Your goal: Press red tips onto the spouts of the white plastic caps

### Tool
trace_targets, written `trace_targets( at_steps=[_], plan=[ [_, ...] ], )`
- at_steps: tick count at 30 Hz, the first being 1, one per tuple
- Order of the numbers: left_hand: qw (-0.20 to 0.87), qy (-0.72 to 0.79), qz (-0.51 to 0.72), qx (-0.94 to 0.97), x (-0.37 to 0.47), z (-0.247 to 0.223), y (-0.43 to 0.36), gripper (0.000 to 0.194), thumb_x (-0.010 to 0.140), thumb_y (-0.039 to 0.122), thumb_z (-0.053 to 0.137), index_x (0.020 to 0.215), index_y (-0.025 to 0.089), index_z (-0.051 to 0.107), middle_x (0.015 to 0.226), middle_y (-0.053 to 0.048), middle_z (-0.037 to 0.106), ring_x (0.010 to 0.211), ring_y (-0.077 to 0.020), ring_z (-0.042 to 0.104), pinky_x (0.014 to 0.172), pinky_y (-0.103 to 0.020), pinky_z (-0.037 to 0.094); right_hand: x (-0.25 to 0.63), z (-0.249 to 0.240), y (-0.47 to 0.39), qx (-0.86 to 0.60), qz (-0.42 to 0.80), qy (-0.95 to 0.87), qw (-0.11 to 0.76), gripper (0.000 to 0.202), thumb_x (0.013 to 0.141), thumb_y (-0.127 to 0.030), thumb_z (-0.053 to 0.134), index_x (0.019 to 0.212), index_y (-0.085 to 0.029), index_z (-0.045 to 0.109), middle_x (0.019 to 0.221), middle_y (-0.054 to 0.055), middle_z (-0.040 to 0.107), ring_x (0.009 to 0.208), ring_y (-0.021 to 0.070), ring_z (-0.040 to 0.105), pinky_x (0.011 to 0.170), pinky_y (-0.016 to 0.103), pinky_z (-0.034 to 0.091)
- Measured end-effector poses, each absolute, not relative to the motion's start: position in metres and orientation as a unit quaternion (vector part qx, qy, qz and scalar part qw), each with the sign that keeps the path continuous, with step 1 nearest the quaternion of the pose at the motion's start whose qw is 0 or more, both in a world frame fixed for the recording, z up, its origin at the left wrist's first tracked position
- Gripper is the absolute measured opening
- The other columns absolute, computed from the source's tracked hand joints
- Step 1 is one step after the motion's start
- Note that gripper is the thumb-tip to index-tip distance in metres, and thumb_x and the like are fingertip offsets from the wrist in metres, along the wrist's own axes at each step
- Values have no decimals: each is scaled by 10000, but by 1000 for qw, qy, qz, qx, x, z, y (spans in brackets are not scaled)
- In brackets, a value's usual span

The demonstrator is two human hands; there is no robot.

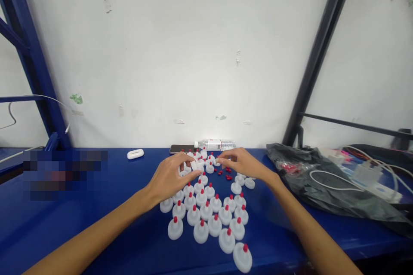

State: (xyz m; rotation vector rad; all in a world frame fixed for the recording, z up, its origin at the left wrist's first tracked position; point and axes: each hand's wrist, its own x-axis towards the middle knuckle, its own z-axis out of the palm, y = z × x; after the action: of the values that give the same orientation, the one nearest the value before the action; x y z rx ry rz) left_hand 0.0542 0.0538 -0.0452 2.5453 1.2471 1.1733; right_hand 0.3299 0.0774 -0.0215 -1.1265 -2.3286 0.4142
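Note:
My left hand (172, 176) pinches a small white plastic cap (194, 165) between thumb and fingers, above the far part of the group. Across from it, my right hand (240, 162) has its fingertips drawn together beside a white cap at the back; what they grip, if anything, is too small to make out. Many round translucent white caps with red tips (206, 211) stand upright on the blue table, spread toward the near edge. Loose red tips (228, 177) lie below my right hand. White caps without red tips (236, 188) sit near my right wrist.
A clear bottle (214, 145) lies by the wall beside a dark phone (183, 149). A white oval object (135, 154) rests at the left. Grey plastic sheeting (290, 189) with cables and a power strip (380, 190) covers the right side. Metal posts (318, 58) flank the table.

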Motion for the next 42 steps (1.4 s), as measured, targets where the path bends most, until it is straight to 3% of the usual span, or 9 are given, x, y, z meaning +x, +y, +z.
trace_targets(
  at_steps=[5,11,17,21,25,30,36,42],
  plan=[
    [28,357,366,859,56,-51,52,340,849,487,725,1072,230,716,975,-38,704,855,-202,648,752,-317,511,301,-20,55,-364,203,-872,255,391,987,-499,509,897,-191,734,707,6,702,553,119,532,527,235,360],
    [29,347,345,872,59,-51,49,319,889,483,678,1095,243,709,985,-42,704,885,-215,653,758,-335,512,291,-21,49,-342,203,-886,240,441,1013,-474,452,779,-178,680,655,1,653,539,108,503,538,238,339],
    [5,365,358,860,57,-49,49,212,990,280,490,1034,241,693,1036,-42,702,971,-207,657,853,-345,504,325,-8,58,-435,108,-853,268,519,952,-455,490,533,-198,323,509,-45,273,505,96,218,496,287,196],
    [-21,362,345,866,55,-50,51,212,969,223,480,986,232,692,1011,-40,694,942,-202,657,797,-325,507,348,-4,64,-490,93,-841,208,507,873,-429,551,519,-206,264,521,-47,234,531,101,189,499,296,176],
    [-29,360,338,869,55,-50,52,211,969,214,472,982,222,682,1005,-35,685,926,-195,653,777,-320,496,366,-1,64,-531,177,-823,99,483,818,-436,589,490,-205,321,493,-54,259,508,100,199,488,296,161],
    [-27,363,328,872,56,-52,51,204,962,199,472,971,225,674,1004,-30,679,918,-190,654,750,-309,489,380,4,61,-574,233,-785,5,385,728,-473,703,501,-183,590,480,-38,412,507,109,313,513,296,214],
    [-29,360,325,874,55,-53,51,203,966,203,467,963,220,669,999,-29,676,909,-184,654,750,-307,484,383,-1,64,-580,253,-773,-35,402,693,-556,745,550,-182,707,487,-23,477,536,127,369,542,292,260],
    [-40,360,323,875,55,-53,51,206,965,195,466,962,212,671,994,-28,677,909,-186,653,744,-306,482,379,1,62,-515,276,-812,6,520,771,-651,677,601,-163,734,549,5,586,538,116,391,527,277,275]
  ],
)
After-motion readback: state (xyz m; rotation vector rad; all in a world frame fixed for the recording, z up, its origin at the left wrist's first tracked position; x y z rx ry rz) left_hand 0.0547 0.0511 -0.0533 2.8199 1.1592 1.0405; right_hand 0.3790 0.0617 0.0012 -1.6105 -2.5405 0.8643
